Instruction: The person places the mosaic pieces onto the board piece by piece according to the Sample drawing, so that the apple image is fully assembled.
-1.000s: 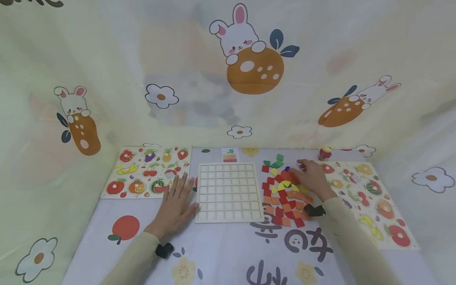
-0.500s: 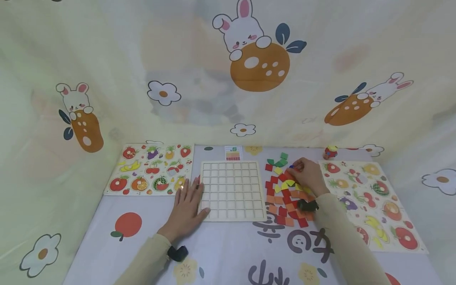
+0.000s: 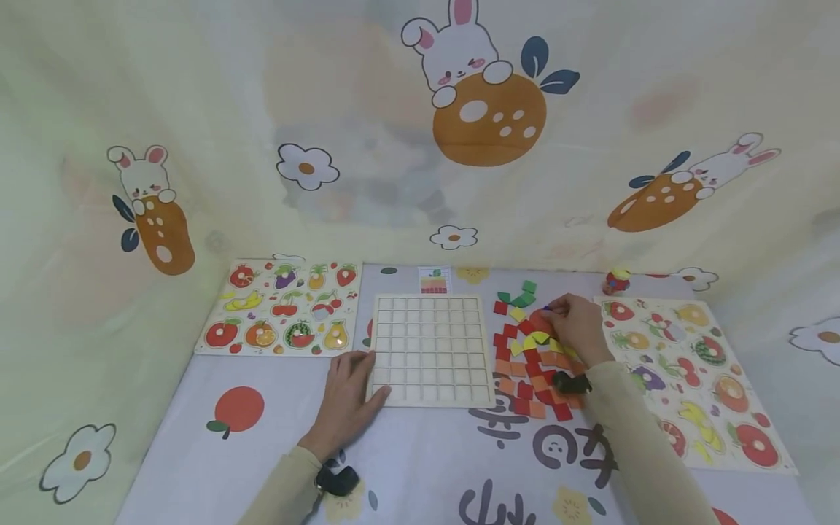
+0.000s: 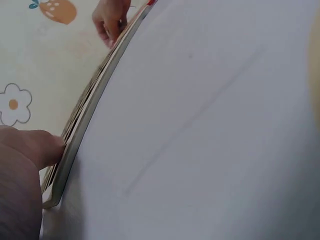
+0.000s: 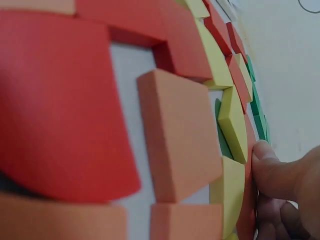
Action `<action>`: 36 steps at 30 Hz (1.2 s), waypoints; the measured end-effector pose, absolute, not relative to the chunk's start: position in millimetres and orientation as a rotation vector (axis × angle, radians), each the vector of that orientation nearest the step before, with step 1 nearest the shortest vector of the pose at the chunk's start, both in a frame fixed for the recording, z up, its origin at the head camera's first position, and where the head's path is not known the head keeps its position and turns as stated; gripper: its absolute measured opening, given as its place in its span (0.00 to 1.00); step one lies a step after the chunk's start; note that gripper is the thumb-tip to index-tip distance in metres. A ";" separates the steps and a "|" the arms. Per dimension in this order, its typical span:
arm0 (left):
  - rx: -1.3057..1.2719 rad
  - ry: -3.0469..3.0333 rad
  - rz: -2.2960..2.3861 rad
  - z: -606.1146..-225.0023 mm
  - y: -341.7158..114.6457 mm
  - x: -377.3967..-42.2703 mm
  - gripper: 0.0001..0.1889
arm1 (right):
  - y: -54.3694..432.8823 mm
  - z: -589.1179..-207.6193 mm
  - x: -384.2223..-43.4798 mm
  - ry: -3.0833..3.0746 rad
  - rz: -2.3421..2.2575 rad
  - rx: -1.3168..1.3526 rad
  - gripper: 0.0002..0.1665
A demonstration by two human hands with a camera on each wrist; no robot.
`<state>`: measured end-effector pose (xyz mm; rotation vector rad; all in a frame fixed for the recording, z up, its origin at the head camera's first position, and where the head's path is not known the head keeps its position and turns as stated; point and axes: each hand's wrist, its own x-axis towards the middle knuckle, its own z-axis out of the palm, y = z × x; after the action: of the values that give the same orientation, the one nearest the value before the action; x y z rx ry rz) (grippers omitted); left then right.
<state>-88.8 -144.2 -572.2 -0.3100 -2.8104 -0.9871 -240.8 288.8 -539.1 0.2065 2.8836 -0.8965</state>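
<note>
A pale wooden grid board [image 3: 429, 350] lies flat on the table in the head view, its squares bare. My left hand [image 3: 348, 397] holds its front left corner, fingers bent at the left edge and thumb on the rim. In the left wrist view the thumb [image 4: 47, 147] touches the board's edge [image 4: 75, 135]. My right hand [image 3: 577, 328] is at the far right part of a spread of coloured pieces [image 3: 528, 364], beside a small blue piece [image 3: 547, 308]. In the right wrist view its thumb [image 5: 270, 167] touches a red piece [image 5: 248, 190]; whether the fingers pinch it is hidden.
Fruit puzzle boards lie at left [image 3: 282, 306] and right [image 3: 695, 386]. A small pattern card [image 3: 434, 280] lies behind the grid board. A small red and yellow figure [image 3: 616, 281] stands at the back right. Green pieces [image 3: 523, 299] lie behind the red, orange and yellow ones.
My left hand's fingers, spread and straighter earlier, are now bent at the board's edge. My right hand has drawn in to the pieces near the blue one. The head view has shifted slightly.
</note>
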 end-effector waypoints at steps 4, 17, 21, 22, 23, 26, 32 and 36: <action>-0.294 -2.796 -1.000 -573.0 -144.1 -88.0 0.38 | 286.9 -538.0 -241.5 2.870 -0.861 0.206 0.23; -0.260 -2.805 -0.933 -574.6 -143.3 -84.5 0.43 | 276.9 -541.3 -235.8 2.834 -1.054 0.102 0.27; -0.244 -2.828 -0.864 -573.5 -144.0 -85.3 0.45 | 265.2 -546.7 -230.1 2.858 -1.233 0.114 0.28; -0.243 -2.837 -0.849 -573.4 -144.0 -85.6 0.45 | 260.9 -547.7 -228.9 2.855 -1.288 0.132 0.28; -0.244 -2.845 -0.840 -573.3 -144.2 -85.7 0.45 | 255.7 -548.1 -227.4 2.847 -1.345 0.155 0.29; -0.250 -2.865 -0.817 -572.9 -145.0 -86.2 0.45 | 238.5 -546.4 -224.6 2.806 -1.512 0.224 0.30; -0.264 -2.897 -0.814 -572.1 -146.7 -88.3 0.51 | 203.5 -536.2 -226.7 2.693 -1.647 0.358 0.26; -0.256 -2.914 -0.809 -570.5 -146.5 -88.4 0.54 | 178.0 -537.3 -229.5 2.654 -1.641 0.284 0.21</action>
<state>-88.4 -146.5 -570.5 -0.2562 -2.9141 -0.8092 -229.5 178.0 -537.3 0.2844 2.6537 -1.6411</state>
